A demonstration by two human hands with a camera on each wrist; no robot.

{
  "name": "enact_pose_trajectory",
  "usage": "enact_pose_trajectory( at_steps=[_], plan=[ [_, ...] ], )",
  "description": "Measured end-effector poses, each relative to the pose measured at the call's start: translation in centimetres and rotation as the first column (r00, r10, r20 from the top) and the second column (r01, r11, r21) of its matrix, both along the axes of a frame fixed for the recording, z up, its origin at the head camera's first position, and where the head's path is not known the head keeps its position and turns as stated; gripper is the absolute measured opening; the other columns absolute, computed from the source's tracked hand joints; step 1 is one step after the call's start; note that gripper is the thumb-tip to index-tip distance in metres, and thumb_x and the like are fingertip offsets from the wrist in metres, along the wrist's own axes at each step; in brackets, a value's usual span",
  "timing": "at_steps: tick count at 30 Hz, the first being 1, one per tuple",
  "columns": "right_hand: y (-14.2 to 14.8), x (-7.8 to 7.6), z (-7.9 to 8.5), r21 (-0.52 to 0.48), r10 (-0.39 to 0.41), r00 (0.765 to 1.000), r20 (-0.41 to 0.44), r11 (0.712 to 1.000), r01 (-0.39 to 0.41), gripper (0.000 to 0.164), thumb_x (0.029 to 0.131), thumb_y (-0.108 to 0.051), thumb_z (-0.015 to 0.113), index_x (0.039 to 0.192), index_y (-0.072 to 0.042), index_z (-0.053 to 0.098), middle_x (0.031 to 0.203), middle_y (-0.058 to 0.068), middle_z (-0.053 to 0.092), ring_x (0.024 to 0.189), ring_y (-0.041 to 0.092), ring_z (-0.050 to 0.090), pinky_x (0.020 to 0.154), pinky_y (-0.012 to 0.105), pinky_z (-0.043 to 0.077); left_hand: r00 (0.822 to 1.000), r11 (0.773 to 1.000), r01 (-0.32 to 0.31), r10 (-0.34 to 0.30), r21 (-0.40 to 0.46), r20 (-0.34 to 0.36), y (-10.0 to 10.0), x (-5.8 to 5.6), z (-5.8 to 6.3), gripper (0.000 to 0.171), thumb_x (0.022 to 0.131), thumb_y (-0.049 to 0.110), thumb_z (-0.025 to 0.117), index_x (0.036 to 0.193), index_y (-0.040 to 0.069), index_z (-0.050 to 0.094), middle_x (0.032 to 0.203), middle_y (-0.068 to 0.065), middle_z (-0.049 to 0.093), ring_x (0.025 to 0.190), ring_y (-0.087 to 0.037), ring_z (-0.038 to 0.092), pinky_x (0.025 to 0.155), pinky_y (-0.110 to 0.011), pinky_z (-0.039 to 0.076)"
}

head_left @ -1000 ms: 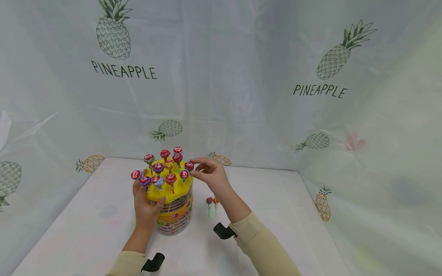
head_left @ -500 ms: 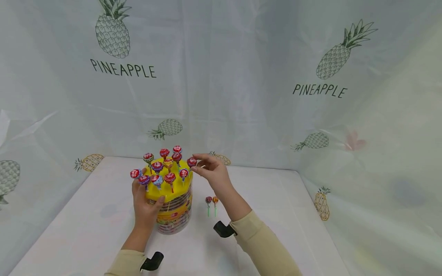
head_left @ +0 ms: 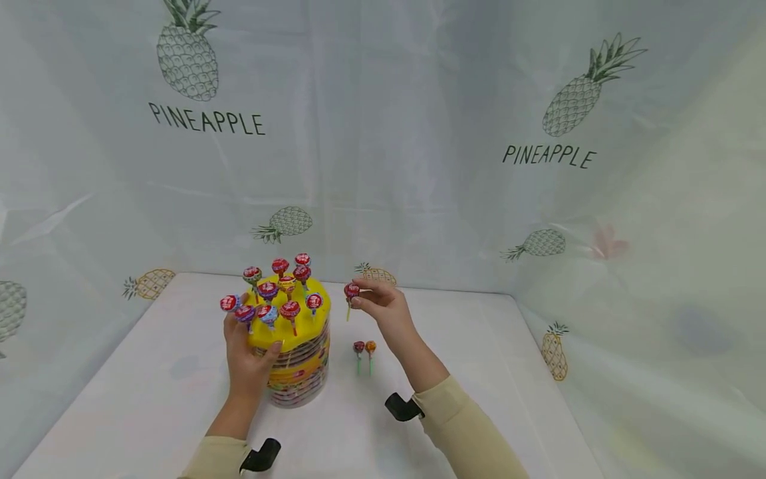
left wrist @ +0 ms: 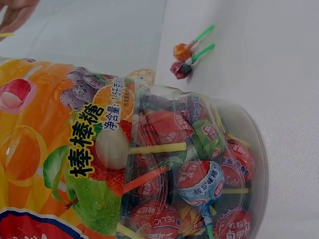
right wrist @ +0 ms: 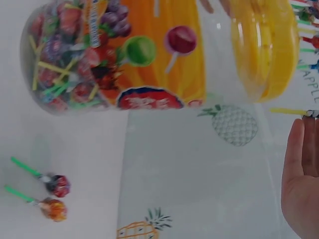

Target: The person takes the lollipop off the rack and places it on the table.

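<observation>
A clear plastic jar (head_left: 299,380) with a yellow lid (head_left: 309,327) stands on the white table, full of wrapped lollipops. Several lollipops (head_left: 290,310) stick up out of the lid. My left hand (head_left: 247,362) grips the jar's upper left side, thumb at the front of the lid. To the right of the lid, my right hand (head_left: 387,311) pinches a red-wrapped lollipop (head_left: 352,291) by its head, with the yellow stick (right wrist: 289,111) pointing down. In the right wrist view this stick is apart from the lid.
Two lollipops with green sticks, one dark red (head_left: 358,347) and one orange (head_left: 370,347), lie on the table (head_left: 467,372) right of the jar. A pale curtain (head_left: 407,166) printed with pineapples hangs behind the table.
My right hand has drawn a red lollipop out of the lid's right edge and moved it right, away from the jar. My left hand keeps its grip on the jar.
</observation>
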State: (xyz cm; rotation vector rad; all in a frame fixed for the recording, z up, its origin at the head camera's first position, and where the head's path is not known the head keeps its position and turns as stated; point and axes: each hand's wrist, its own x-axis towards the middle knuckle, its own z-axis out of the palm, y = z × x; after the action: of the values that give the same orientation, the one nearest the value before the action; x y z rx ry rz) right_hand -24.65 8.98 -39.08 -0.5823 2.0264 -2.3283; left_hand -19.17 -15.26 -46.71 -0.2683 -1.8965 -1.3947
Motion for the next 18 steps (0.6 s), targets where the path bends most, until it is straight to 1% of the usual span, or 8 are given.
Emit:
enact_pose_trajectory(
  at_steps=[4,8,11,13,16,18],
  plan=[
    [0.7,-0.1,-1.4,-0.001,0.007,1.0,0.027,1.0,-0.007,0.032,0.092,-0.002,0.066,0.123,0.004,0.064,0.113,0.012,0.068,0.096,0.02,0.067,0.089,0.041,0.054,1.0,1.0,0.008,-0.009,0.016,0.011,0.1,0.0,0.1,0.077,0.088,0.043,0.069,0.15,0.01,0.035,0.149,-0.003,0.026,0.133,-0.007,0.031,0.1,-0.008,0.033],
    [1.5,-0.3,-2.9,0.017,0.0,0.999,0.051,1.0,-0.001,0.032,0.092,-0.003,0.065,0.123,0.006,0.063,0.112,0.012,0.068,0.095,0.021,0.067,0.087,0.042,0.055,1.0,0.999,0.028,-0.028,0.027,0.008,0.3,0.2,0.5,0.078,0.09,0.04,0.068,0.151,0.008,0.031,0.146,-0.001,0.027,0.129,-0.005,0.034,0.097,-0.007,0.035],
    [2.0,-0.3,-4.1,0.031,-0.009,0.998,0.069,0.999,0.007,0.031,0.092,-0.003,0.065,0.122,0.006,0.064,0.111,0.01,0.068,0.094,0.021,0.067,0.087,0.041,0.055,0.999,0.999,0.035,-0.035,0.026,0.001,0.4,0.3,0.8,0.08,0.09,0.042,0.067,0.152,0.009,0.029,0.143,0.003,0.028,0.128,-0.005,0.035,0.097,-0.007,0.035],
    [2.4,-0.4,-4.9,0.036,-0.011,0.997,0.076,0.999,0.008,0.03,0.093,-0.002,0.064,0.121,0.007,0.064,0.11,0.011,0.069,0.093,0.021,0.067,0.087,0.041,0.055,0.999,0.999,0.035,-0.035,0.026,0.004,0.3,0.2,0.6,0.081,0.089,0.044,0.068,0.152,0.01,0.029,0.143,0.006,0.028,0.127,-0.005,0.036,0.097,-0.007,0.036],
    [2.9,-0.6,-6.1,0.042,-0.016,0.995,0.093,0.999,0.012,0.029,0.094,-0.001,0.062,0.121,0.007,0.064,0.109,0.011,0.07,0.091,0.019,0.068,0.087,0.038,0.055,0.999,0.999,0.031,-0.031,0.025,0.01,0.1,-0.1,0.1,0.082,0.088,0.043,0.069,0.152,0.012,0.029,0.144,0.007,0.027,0.128,-0.006,0.036,0.096,-0.007,0.036],
    [3.3,-0.8,-6.9,0.039,-0.023,0.994,0.11,0.999,0.019,0.028,0.094,-0.001,0.061,0.121,0.007,0.064,0.109,0.011,0.07,0.09,0.019,0.068,0.087,0.036,0.055,1.0,0.999,0.028,-0.028,0.02,0.005,0.0,-0.3,-0.2,0.082,0.088,0.042,0.07,0.152,0.011,0.029,0.144,0.003,0.028,0.128,-0.007,0.036,0.096,-0.007,0.036]
  ],
)
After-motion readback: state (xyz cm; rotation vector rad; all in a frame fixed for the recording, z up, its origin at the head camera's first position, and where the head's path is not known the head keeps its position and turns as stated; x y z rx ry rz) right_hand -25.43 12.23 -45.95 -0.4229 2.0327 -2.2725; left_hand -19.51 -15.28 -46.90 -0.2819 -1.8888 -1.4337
